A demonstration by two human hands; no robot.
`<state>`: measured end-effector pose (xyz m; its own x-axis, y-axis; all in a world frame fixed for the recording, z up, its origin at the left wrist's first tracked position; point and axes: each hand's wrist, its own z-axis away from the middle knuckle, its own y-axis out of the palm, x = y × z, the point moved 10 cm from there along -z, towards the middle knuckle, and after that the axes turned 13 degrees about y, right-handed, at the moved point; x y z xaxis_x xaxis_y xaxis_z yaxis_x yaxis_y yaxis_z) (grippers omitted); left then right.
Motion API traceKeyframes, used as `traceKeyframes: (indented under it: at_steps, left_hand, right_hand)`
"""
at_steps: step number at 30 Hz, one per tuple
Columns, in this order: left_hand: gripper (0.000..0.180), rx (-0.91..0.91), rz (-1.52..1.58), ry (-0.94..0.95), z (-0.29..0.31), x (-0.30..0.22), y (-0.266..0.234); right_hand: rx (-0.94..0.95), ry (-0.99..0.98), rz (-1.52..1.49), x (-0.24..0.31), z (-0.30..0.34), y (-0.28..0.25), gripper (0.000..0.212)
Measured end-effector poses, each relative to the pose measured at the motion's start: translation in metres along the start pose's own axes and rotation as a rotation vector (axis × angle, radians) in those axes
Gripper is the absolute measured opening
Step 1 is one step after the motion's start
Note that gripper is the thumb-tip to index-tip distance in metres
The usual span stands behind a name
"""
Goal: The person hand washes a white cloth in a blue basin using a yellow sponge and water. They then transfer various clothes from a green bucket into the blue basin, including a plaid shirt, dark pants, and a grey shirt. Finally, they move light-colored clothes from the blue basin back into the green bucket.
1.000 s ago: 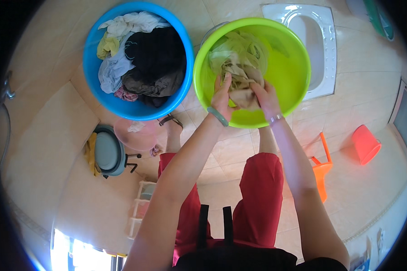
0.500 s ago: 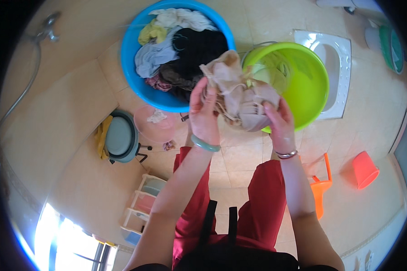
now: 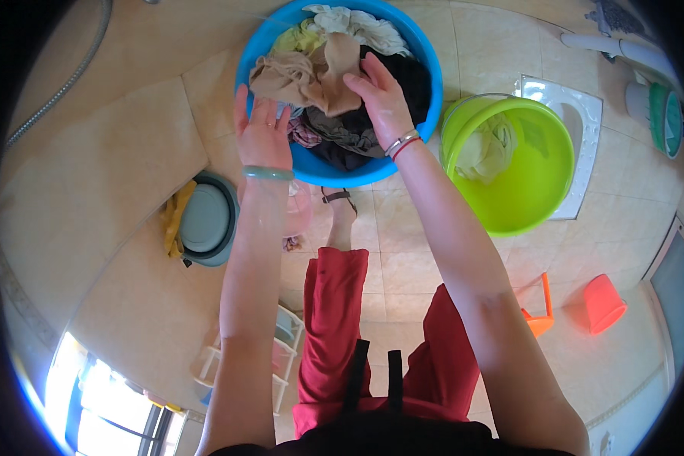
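Observation:
A beige cloth garment (image 3: 300, 80) lies crumpled over the laundry in the blue basin (image 3: 435, 83), at the top middle. My left hand (image 3: 264, 135), with a pale green bangle at the wrist, is at its lower left edge, fingers spread. My right hand (image 3: 384, 99), wearing a silver bracelet and a red cord, is at the garment's right side. Its thumb overlaps the cloth edge and its fingers stand apart. Around the garment are black clothes (image 3: 403, 80), a white piece (image 3: 365, 29) and a yellow piece (image 3: 295, 39).
To the right stands a lime green bucket (image 3: 551, 186) with pale wet cloth (image 3: 488, 148) inside, beside a white squat toilet (image 3: 591, 144). Grey folded basins (image 3: 203, 219) lean at the left wall. An orange stool (image 3: 541, 323) and a coral bucket (image 3: 605, 304) are at the lower right.
The beige garment has moved from between the two tubs to over the blue basin. Both hands went left and up with it, and their fingers have spread.

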<state>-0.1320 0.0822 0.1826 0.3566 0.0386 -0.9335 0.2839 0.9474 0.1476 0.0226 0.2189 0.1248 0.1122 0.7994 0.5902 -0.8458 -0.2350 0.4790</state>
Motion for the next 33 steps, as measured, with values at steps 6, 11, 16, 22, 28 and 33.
traceKeyframes:
  at_steps: [6, 11, 16, 22, 28, 33]
  left_hand:
    - [0.045, 0.15, 0.042, -0.181, 0.046, 0.046, 0.028]
    - [0.041, 0.371, 0.018, -0.52, 0.164, 0.125, 0.089]
    - [0.052, 0.385, -0.096, -0.713, 0.257, 0.207, 0.119]
    - [0.061, 0.324, -0.135, -0.79, 0.286, 0.27, 0.128]
    - [0.061, 0.342, -0.149, -0.815, 0.292, 0.294, 0.125]
    - [0.069, 0.227, -0.313, -0.923, 0.296, 0.287, 0.114]
  right_hand:
    - [0.017, 0.088, -0.024, 0.004, 0.04, -0.059, 0.035]
    - [-0.133, 0.24, -0.127, -0.015, 0.112, -0.159, 0.029]
    - [-0.501, 0.365, -0.096, -0.064, 0.14, -0.292, 0.032]
    - [-0.858, 0.394, 0.076, -0.108, 0.101, -0.408, 0.048]
    - [-0.839, 0.509, 0.38, -0.12, 0.08, -0.448, 0.03]
    - [-0.619, 0.45, -0.063, -0.077, 0.14, -0.379, 0.018]
